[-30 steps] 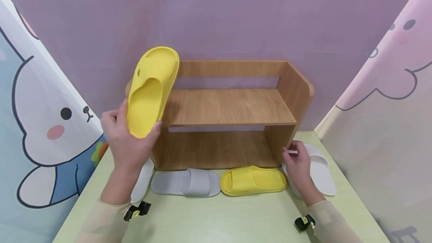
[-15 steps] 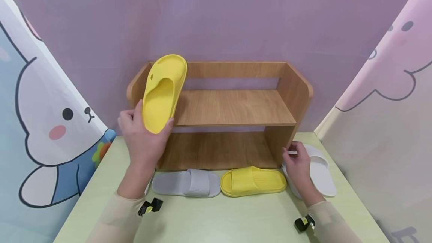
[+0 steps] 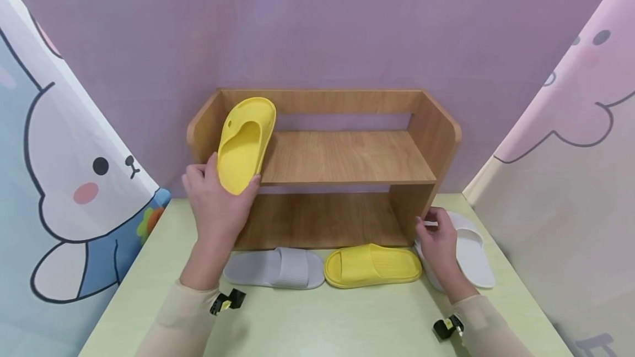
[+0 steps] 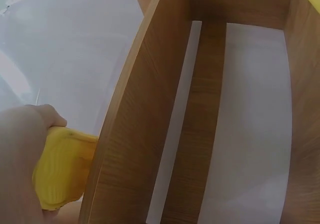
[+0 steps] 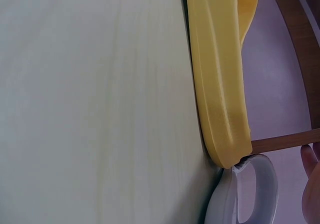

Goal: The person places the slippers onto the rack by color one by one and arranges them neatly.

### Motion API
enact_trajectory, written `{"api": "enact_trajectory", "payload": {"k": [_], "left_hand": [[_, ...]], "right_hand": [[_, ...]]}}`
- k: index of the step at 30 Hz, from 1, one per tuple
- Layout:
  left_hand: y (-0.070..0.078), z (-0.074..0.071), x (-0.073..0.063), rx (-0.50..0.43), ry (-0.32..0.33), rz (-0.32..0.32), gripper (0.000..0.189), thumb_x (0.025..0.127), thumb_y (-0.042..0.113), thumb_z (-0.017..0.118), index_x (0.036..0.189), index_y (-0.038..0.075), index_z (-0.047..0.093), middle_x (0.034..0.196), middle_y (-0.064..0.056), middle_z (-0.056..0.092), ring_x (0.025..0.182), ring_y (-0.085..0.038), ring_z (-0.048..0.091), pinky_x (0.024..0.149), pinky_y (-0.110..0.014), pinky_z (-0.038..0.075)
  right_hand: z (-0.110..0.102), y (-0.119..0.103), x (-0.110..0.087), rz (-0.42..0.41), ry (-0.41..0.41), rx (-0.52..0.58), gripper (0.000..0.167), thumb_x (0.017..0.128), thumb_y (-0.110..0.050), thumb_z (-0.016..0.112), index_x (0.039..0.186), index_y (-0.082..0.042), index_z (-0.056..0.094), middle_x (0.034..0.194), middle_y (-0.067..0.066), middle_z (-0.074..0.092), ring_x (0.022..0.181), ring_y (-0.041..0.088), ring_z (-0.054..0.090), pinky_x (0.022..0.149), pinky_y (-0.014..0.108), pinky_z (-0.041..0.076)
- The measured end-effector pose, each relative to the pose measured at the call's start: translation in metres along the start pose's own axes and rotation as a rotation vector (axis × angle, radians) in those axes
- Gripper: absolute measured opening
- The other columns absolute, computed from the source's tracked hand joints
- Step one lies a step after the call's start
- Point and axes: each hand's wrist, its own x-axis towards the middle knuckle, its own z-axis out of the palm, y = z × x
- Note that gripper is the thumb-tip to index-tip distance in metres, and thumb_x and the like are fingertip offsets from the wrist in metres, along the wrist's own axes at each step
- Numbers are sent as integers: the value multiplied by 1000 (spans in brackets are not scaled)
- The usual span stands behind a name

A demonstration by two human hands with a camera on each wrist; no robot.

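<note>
My left hand (image 3: 218, 203) grips a yellow slipper (image 3: 246, 150) by its heel end, thumb on one side and fingers on the other. The slipper is tilted toe-up in front of the left end of the wooden shoe rack's (image 3: 342, 156) upper shelf; whether it touches the board cannot be told. In the left wrist view its yellow sole (image 4: 62, 171) shows beside a rack board. My right hand (image 3: 439, 244) pinches the front edge of the rack's right side panel, above a pair of white slippers (image 3: 475, 258) and partly hiding them.
Along the rack's front lie a grey slipper (image 3: 273, 269) and another yellow slipper (image 3: 372, 266), both sideways on the pale green table (image 3: 307, 324). A purple cloth (image 3: 317, 26) hangs behind. Printed cartoon cloths (image 3: 74, 191) stand at both sides.
My left hand has moved right and the yellow slipper has come down, from left of the rack to the upper shelf's left end. The right hand has stayed put.
</note>
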Motion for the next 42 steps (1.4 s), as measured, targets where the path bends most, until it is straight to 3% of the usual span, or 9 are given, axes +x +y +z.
{"api": "enact_trajectory", "payload": {"k": [9,18,35,42], "left_hand": [[1,2,-1,63,-68,-46,99,87,50,87,164,3,47,130,-21,45,125,-37,39,91,-53,39],[6,1,-4,92,-83,-67,96,88,48,87,161,1,47,132,-22,48,126,-38,41,96,-57,42],[4,5,1,122,-37,12,85,90,45,88,151,-5,56,127,-24,58,118,-40,48,95,-57,43],[4,9,4,135,-27,10,85,91,47,86,150,-6,57,127,-24,59,118,-40,49,95,-57,45]], "right_hand": [[0,0,0,-5,3,0,21,98,11,71,118,8,66,107,16,72,97,5,63,79,7,53],[0,0,0,16,-4,-10,22,98,10,73,119,7,66,107,17,71,96,5,63,79,7,53],[1,2,-1,22,-5,-21,23,98,9,72,120,7,65,109,16,72,98,7,63,80,7,53],[1,0,0,5,4,1,23,97,11,73,118,8,65,108,16,73,97,3,63,79,7,54]]}}
